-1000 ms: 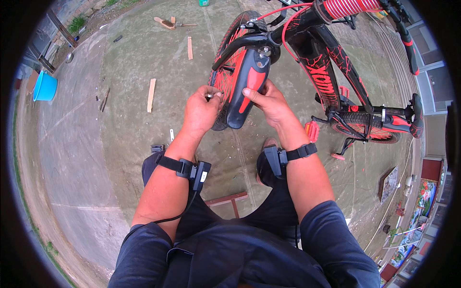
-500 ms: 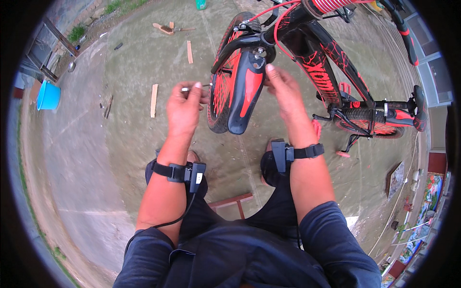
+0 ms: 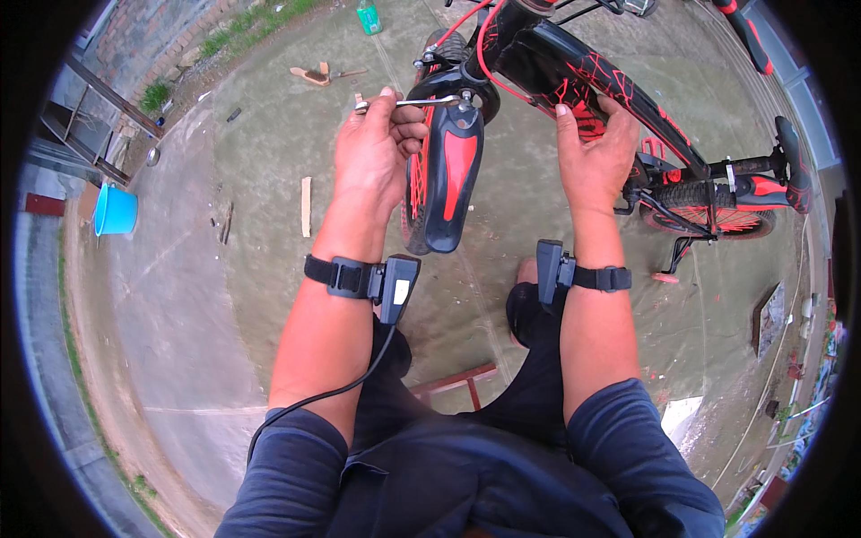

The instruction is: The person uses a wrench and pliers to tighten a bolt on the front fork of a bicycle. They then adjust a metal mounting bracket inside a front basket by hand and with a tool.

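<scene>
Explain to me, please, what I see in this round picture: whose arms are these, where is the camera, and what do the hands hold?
The camera sits on a person's head and looks down, so the picture is round and straight lines bend near its rim. The two forearms coming in from below are the person's own, each with a black strap and a small device at the wrist.

The left hand holds a metal wrench whose far end sits on a bolt at the top of the black and red front mudguard. The right hand grips the black and red frame tube of a small bicycle.

The bicycle stands on a concrete yard. On the ground lie a strip of wood and a blue bucket; a green bottle stands further away.
</scene>
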### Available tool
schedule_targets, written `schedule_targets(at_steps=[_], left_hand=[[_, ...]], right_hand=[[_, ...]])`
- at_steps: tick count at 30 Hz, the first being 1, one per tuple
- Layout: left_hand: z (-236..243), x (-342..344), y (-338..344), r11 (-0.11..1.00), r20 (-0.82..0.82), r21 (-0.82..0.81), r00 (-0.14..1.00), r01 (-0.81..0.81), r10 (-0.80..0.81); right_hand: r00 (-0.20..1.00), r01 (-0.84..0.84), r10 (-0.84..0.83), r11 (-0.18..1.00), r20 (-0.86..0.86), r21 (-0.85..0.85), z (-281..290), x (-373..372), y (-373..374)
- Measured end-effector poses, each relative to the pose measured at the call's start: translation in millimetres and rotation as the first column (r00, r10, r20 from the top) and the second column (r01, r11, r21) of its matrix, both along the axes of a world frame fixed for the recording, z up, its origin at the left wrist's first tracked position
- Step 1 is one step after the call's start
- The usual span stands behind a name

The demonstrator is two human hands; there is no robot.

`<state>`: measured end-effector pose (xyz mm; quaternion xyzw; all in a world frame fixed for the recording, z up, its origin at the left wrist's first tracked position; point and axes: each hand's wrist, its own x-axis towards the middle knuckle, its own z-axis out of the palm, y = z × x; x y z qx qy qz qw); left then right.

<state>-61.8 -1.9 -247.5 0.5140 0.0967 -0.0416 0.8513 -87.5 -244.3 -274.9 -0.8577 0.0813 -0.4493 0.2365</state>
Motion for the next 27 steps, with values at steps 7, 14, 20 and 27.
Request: schedule_targets(at_steps=[7,14,20,27], left_hand=[[-10,8,-5,0.998,-0.068,-0.059,0.998,-0.017,0.013],[-14,16,-9,0.996,-0.067,-0.079,0.997,-0.031,0.026],[-3,20,-12,0.999,-0.028,0.034,1.0,-0.013,0.014],[9,18,-26,0.928,0.094,0.357,0.993,-0.101,0.072]], right_hand=[[0.999,0.021,-0.022,0.999,0.031,0.027,-19,9,-12],[0.995,-0.056,0.065,0.99,-0.071,0.127,-13,15,-21],[0.988,-0.069,0.092,0.982,-0.127,0.176,-9,12,-22],[0.989,-0.048,0.071,0.984,-0.132,0.174,-12,13,-20]])
